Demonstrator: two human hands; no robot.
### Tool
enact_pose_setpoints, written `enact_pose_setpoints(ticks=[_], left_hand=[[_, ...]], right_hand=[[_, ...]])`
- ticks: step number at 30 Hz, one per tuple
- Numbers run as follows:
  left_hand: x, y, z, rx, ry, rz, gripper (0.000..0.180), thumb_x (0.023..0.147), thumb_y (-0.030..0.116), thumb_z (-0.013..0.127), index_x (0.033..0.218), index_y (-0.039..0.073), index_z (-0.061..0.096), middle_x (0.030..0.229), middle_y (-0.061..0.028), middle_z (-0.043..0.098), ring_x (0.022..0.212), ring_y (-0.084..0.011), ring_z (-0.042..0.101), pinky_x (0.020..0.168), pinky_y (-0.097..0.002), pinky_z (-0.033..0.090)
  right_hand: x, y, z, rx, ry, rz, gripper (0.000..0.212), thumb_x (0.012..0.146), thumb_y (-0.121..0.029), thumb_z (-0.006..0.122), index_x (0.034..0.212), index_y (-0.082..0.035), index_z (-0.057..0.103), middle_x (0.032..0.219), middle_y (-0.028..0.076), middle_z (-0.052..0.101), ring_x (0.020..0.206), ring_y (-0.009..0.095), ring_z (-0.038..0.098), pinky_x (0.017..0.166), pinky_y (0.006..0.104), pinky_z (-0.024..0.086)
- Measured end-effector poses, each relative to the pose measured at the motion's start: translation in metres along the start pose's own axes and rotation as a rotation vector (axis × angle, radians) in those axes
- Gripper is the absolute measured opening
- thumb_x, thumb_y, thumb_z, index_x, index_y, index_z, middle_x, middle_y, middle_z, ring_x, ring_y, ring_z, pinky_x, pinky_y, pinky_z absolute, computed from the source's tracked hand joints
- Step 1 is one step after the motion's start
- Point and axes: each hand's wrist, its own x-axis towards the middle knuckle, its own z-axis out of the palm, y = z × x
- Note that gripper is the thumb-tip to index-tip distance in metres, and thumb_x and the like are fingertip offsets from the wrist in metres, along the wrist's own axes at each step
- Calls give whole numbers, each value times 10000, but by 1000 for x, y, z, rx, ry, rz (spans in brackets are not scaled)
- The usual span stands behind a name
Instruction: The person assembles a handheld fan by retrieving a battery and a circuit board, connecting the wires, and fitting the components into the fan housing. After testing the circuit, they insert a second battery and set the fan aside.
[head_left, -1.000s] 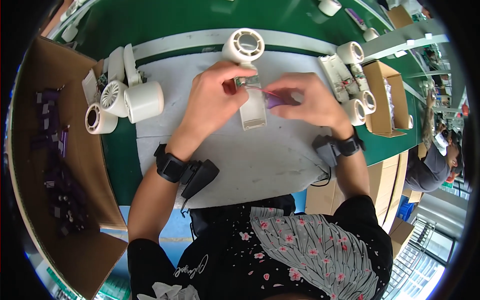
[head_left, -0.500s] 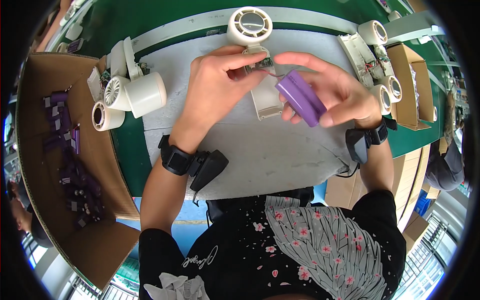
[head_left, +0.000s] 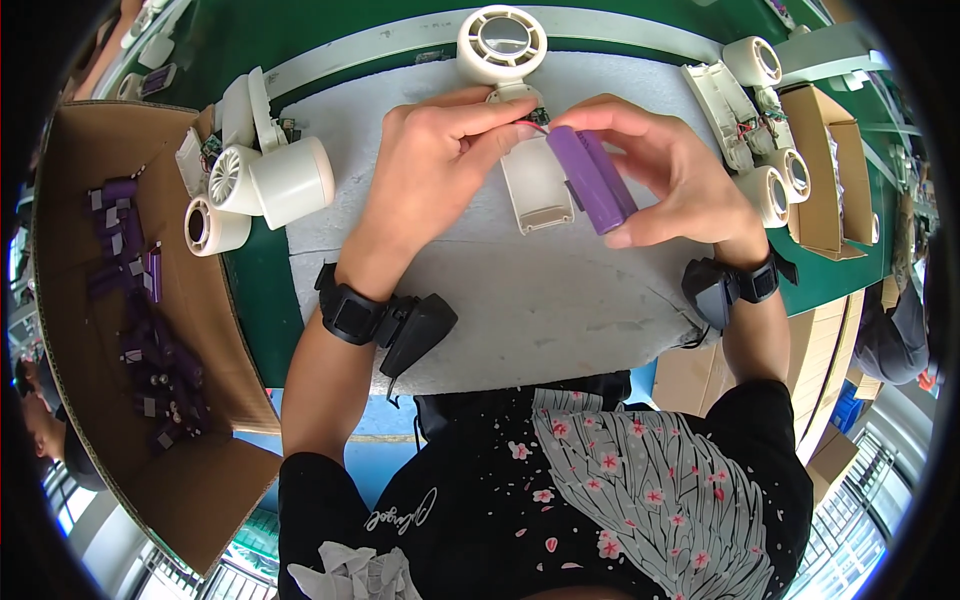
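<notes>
A white handheld fan [head_left: 503, 44] lies on the grey mat, its round head at the far side and its handle shell [head_left: 541, 180] lying open toward me. My left hand [head_left: 440, 165] pinches at the top of the handle, by the small green circuit board [head_left: 540, 116] and a red wire; its fingertips partly hide what they hold. My right hand [head_left: 665, 170] grips a purple battery pack [head_left: 592, 180] between thumb and fingers, tilted just right of the shell. The wire runs from the left fingertips toward the pack's upper end.
At left stands a cardboard box [head_left: 190, 480] with several purple batteries [head_left: 150, 345]. White fan parts [head_left: 292, 185] lie beside it. More fan bodies [head_left: 768, 195] and a smaller carton [head_left: 822, 170] sit at right. The grey mat [head_left: 480, 300] covers the green table.
My right hand has turned and drawn the battery pack slightly left, nearer the handle shell, with its fingers now curled over the top end. My left hand stays at the circuit board.
</notes>
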Motion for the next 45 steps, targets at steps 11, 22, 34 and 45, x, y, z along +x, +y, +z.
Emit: enact_pose_setpoints(ticks=[11, 22, 34, 45], left_hand=[[1, -3, -7, -9, -90, 9, 278, 880, 68, 652, 1156, 82, 691, 1118, -117, 703, 652, -105, 592, 638, -255, 512], [1, -4, -14, 69, -160, 76, 318, 910, 35, 594, 1210, 114, 665, 1116, -142, 694, 621, -130, 559, 608, -271, 488], [2, -1, -13, 28, -158, 62, 293, 914, 44, 578, 1184, 109, 670, 923, -154, 671, 604, -203, 554, 589, -317, 483], [2, -7, -12, -1, -135, 80, 263, 924, 67, 566, 1155, 109, 684, 864, -137, 666, 607, -194, 573, 596, -314, 492]], right_hand=[[3, 10, 24, -528, 162, -167, 745, 554, -50, 818, 1253, -79, 562, 1183, 74, 604, 1063, 234, 578, 917, 360, 463], [0, 8, 31, -722, 219, -262, 665, 562, -9, 818, 1197, -63, 625, 1226, 84, 585, 1074, 270, 593, 935, 387, 513], [-2, 2, 38, -752, 234, -270, 540, 585, 18, 808, 1106, -16, 672, 1263, 111, 586, 990, 254, 620, 853, 351, 567], [-2, 5, 44, -875, 289, -278, 474, 612, 11, 804, 1068, -19, 681, 1265, 105, 596, 982, 246, 649, 852, 338, 567]])
